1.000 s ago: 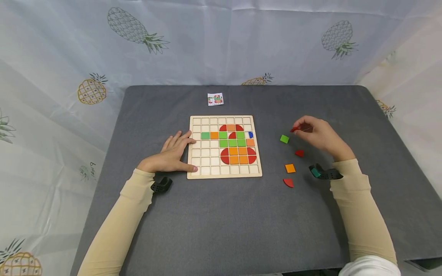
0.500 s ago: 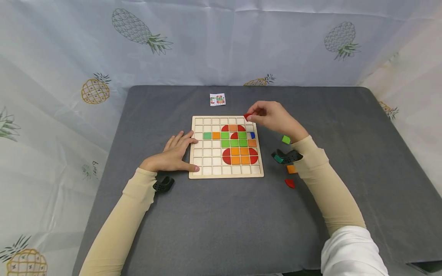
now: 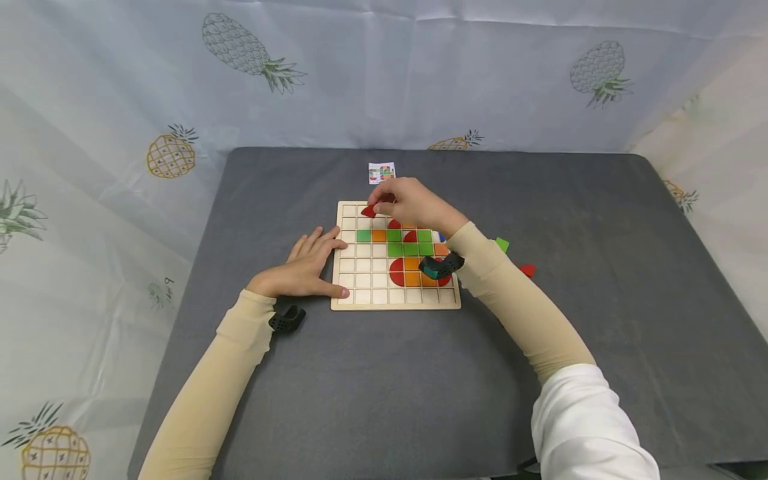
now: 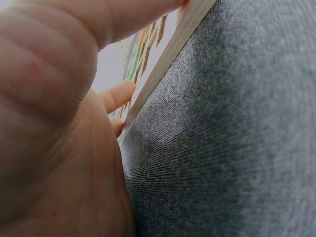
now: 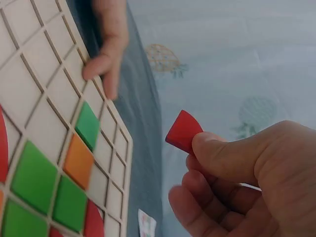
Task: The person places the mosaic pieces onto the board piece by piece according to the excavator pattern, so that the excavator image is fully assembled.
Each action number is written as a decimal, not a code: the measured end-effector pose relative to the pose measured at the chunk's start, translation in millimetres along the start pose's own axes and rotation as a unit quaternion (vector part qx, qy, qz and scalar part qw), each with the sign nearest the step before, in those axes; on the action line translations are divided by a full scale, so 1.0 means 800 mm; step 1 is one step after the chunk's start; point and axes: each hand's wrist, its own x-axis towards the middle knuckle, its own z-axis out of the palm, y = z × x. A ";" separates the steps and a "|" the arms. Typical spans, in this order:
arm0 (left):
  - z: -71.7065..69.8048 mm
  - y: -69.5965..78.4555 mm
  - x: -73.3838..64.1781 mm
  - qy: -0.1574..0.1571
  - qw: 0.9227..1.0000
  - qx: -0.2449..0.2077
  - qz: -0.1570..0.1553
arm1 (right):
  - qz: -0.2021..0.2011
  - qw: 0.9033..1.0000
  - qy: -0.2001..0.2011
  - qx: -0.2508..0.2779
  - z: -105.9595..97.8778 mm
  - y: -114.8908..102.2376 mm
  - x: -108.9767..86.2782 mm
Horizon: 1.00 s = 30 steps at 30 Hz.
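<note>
A wooden grid board (image 3: 363,280) lies on the table, with green, orange, red and blue pieces set in some of its squares. Over the board's far left part, my right hand (image 3: 414,203) pinches a red quarter-circle piece (image 5: 185,132) between thumb and fingers. The piece is held up off the board, its curved side showing in the right wrist view. At the board's left edge rests my left hand (image 3: 300,269), fingers spread and straight, thumb and fingertips touching the frame. My right forearm hides part of the board's right side.
A small printed pattern card (image 3: 381,172) lies beyond the board. To the right, a loose green square (image 3: 502,245) and a red piece (image 3: 527,270) lie on the grey table (image 3: 384,380), partly behind the right sleeve. A pineapple-print curtain (image 3: 360,80) hangs behind.
My right hand has carried the red quarter-circle piece leftward, from the loose pieces at the right to above the board's far left part. My left hand has stayed at the board's edge.
</note>
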 end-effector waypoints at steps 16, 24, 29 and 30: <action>0.000 -0.001 -0.001 -0.001 1.000 -0.016 0.011 | -0.027 0.993 -0.083 -0.078 0.058 -0.011 0.049; 0.000 -0.003 -0.001 0.001 1.000 -0.014 0.011 | -0.026 0.985 -0.081 -0.150 0.064 -0.013 0.055; -0.001 -0.002 -0.003 0.002 1.000 -0.013 0.010 | -0.026 0.981 -0.073 -0.175 0.065 -0.015 0.056; -0.002 -0.002 -0.003 0.003 1.000 -0.013 0.009 | -0.030 0.980 -0.072 -0.181 0.065 -0.016 0.056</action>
